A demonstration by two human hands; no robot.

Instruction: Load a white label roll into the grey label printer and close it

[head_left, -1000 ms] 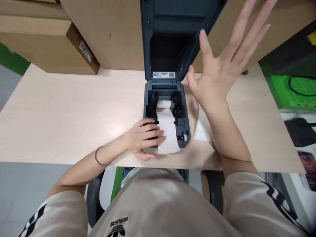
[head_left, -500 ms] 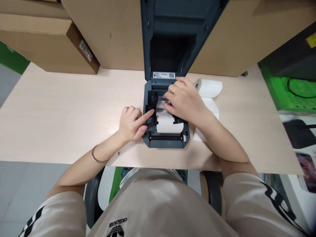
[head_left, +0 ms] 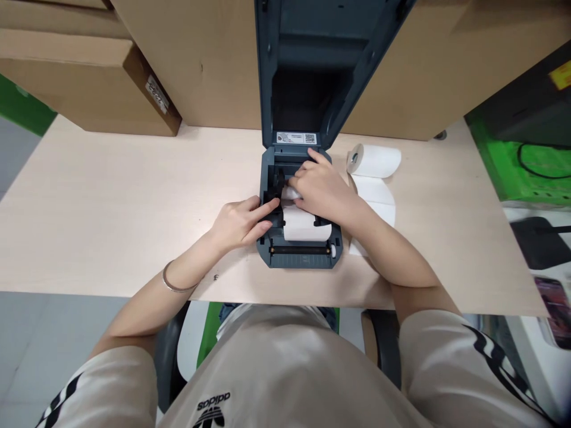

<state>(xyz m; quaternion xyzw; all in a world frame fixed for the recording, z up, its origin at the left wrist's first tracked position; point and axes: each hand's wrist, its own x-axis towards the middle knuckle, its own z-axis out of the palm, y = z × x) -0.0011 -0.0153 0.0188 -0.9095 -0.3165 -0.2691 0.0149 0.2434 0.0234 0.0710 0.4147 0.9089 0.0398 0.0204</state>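
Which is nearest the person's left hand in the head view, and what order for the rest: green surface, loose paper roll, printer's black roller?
From the left hand:
1. Black roller, front of the printer.
2. Loose paper roll, on the table right of the printer.
3. Green surface, far right.

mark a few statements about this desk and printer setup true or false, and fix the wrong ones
1. The printer's lid is closed. False: it stands open.
2. A loose paper roll lies on the table, right of the printer. True.
3. The paper strip inside the printer covers the black roller. False: it stops short, leaving the roller bare.
4. The left wrist wears a bracelet. True.
5. The right hand rests on the loose paper roll. False: it reaches inside the printer.
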